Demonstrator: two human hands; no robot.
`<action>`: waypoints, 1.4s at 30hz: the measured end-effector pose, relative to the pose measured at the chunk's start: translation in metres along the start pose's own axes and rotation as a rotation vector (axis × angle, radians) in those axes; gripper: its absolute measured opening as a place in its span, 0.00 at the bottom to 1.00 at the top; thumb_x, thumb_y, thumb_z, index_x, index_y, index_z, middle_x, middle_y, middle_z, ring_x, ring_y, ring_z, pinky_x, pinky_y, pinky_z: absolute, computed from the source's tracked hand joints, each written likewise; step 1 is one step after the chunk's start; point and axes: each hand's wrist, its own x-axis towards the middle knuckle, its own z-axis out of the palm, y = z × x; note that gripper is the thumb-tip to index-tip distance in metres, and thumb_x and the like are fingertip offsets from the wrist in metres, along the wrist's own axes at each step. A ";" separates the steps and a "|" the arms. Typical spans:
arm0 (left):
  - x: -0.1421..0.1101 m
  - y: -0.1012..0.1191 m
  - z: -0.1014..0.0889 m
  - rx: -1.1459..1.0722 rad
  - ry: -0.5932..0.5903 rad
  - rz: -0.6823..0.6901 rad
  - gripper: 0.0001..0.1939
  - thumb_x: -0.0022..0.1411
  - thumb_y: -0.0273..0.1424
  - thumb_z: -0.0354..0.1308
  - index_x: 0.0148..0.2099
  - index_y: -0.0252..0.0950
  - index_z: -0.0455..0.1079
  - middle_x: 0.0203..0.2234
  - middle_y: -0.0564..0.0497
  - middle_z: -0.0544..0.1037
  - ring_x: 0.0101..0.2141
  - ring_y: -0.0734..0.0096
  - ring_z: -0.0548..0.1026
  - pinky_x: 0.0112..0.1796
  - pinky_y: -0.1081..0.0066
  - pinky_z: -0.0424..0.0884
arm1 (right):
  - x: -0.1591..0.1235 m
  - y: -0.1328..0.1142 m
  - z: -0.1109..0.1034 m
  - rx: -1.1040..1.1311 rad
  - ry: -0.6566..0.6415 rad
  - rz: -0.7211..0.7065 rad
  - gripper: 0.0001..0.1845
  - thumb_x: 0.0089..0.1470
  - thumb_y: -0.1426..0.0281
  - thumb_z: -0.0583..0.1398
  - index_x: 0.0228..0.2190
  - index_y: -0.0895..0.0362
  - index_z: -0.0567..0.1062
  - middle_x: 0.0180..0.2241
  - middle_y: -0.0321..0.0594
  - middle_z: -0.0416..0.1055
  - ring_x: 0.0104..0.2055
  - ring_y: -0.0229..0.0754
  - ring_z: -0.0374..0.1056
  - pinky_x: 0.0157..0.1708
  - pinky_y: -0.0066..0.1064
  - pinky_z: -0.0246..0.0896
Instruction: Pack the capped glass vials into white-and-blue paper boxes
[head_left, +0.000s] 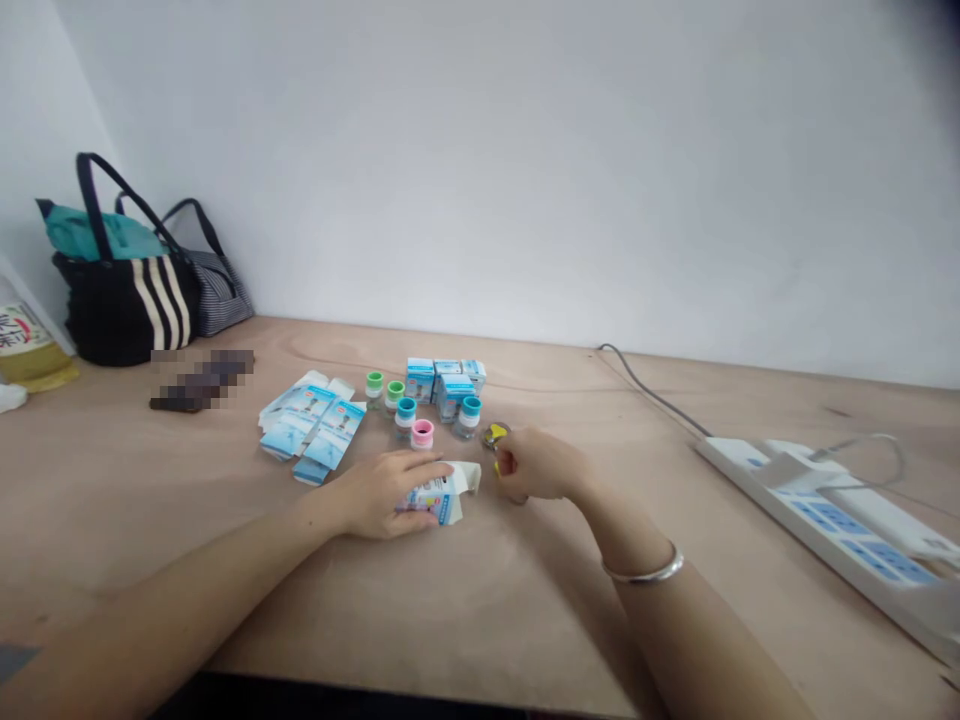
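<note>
My left hand (394, 492) is wrapped round a small blue-and-white carton (444, 500), which lies on its side with its end flaps open to the right. To the right of it, my right hand (541, 465) is closed in a pinch low over the table. A small yellow-and-dark rounded item (496, 434) shows at its fingertips; what the fingers hold is hidden. Just behind the carton stand small clear jars with coloured rims: a pink one (422, 434), a blue one (405, 415), another blue one (469, 418) and green ones (374, 388).
Flattened cartons (315, 425) lie left of the jars, and made-up cartons (448, 385) stand behind them. A white power strip (817, 520) with a cable runs along the right. Bags (127, 300) and a bottle of yellow liquid (34, 345) are at the far left.
</note>
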 end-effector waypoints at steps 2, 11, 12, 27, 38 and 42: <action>0.001 -0.001 0.001 0.005 -0.019 -0.019 0.31 0.57 0.40 0.58 0.61 0.40 0.56 0.56 0.41 0.66 0.54 0.57 0.67 0.51 0.59 0.68 | -0.005 0.000 -0.002 -0.075 -0.071 0.079 0.11 0.30 0.72 0.66 0.11 0.55 0.68 0.15 0.35 0.67 0.17 0.37 0.62 0.15 0.26 0.47; -0.006 0.005 -0.008 0.074 0.014 -0.110 0.30 0.57 0.40 0.58 0.60 0.37 0.59 0.56 0.40 0.67 0.53 0.55 0.69 0.50 0.59 0.68 | -0.004 0.001 -0.002 -0.178 0.062 0.213 0.09 0.37 0.70 0.65 0.15 0.55 0.69 0.21 0.41 0.70 0.21 0.42 0.65 0.18 0.28 0.50; -0.007 0.005 -0.011 0.079 0.016 -0.122 0.30 0.57 0.40 0.58 0.59 0.37 0.59 0.55 0.41 0.68 0.52 0.56 0.69 0.50 0.60 0.69 | -0.003 0.002 -0.001 -0.191 0.088 0.233 0.09 0.40 0.69 0.64 0.16 0.55 0.70 0.22 0.43 0.71 0.22 0.43 0.66 0.19 0.29 0.51; -0.005 0.007 -0.018 -0.166 0.019 -0.167 0.26 0.52 0.40 0.62 0.50 0.39 0.59 0.41 0.48 0.72 0.39 0.63 0.73 0.38 0.66 0.69 | 0.003 -0.048 0.032 0.362 0.244 -0.540 0.26 0.34 0.55 0.69 0.29 0.56 0.65 0.33 0.37 0.68 0.33 0.39 0.63 0.31 0.28 0.57; -0.013 -0.003 -0.022 -0.047 0.016 -0.286 0.29 0.50 0.45 0.62 0.50 0.36 0.62 0.40 0.45 0.73 0.38 0.59 0.73 0.38 0.63 0.69 | -0.001 -0.029 0.021 0.222 0.224 -0.359 0.16 0.38 0.68 0.67 0.26 0.56 0.65 0.27 0.32 0.67 0.29 0.36 0.62 0.28 0.26 0.52; -0.014 -0.011 -0.017 -0.023 0.032 -0.275 0.28 0.50 0.45 0.62 0.50 0.36 0.64 0.42 0.44 0.72 0.42 0.57 0.72 0.42 0.60 0.69 | -0.001 -0.029 0.023 0.237 0.263 -0.353 0.14 0.40 0.71 0.65 0.28 0.56 0.65 0.29 0.34 0.68 0.30 0.37 0.63 0.30 0.27 0.55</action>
